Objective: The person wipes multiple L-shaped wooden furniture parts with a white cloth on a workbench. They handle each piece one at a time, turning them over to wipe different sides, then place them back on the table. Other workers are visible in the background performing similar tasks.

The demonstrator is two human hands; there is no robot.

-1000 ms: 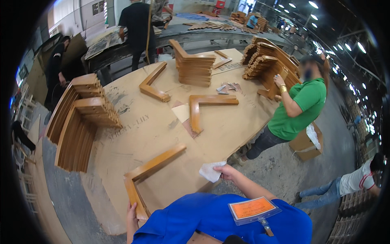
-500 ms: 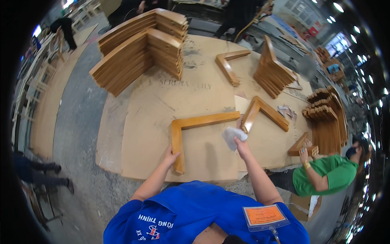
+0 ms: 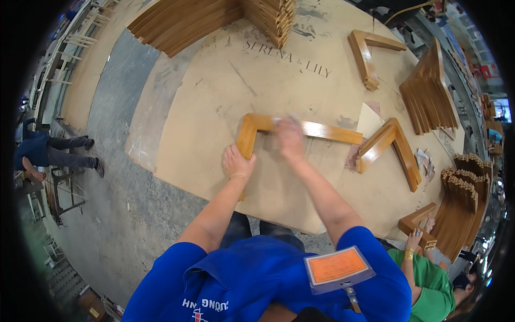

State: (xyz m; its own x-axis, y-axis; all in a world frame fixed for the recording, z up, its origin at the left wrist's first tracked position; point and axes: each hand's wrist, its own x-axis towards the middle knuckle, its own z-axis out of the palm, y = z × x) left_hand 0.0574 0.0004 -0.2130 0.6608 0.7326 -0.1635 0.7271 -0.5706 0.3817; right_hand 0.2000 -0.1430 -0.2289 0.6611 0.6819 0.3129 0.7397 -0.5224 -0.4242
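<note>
An L-shaped wooden piece point(image 3: 332, 132), glossy brown, lies on the cardboard-covered table in front of me. My left hand point(image 3: 238, 162) is wrapped round its shorter leg, just below the corner. On the longer leg, near the corner, is my right hand point(image 3: 288, 139), smeared by motion. A pale edge of the white cloth point(image 3: 292, 116) shows at its fingers; most of the cloth is hidden beneath the hand. Close to the long leg's right end rests a second L-shaped piece point(image 3: 399, 140), its corner pointing away from me.
Stacked L-shaped pieces point(image 3: 198, 24) stand at the far left, more point(image 3: 429, 94) at the far right. Another single piece point(image 3: 365, 53) lies toward the back. A co-worker in green point(image 3: 429, 284) handles a piece point(image 3: 417, 225) at right, beside another stack point(image 3: 456, 209). Crumpled scraps point(image 3: 425, 163) lie nearby.
My right hand has gone from beside the piece, where it held the white cloth, onto the long leg. My left hand has moved up the short leg toward the corner. The view has shifted.
</note>
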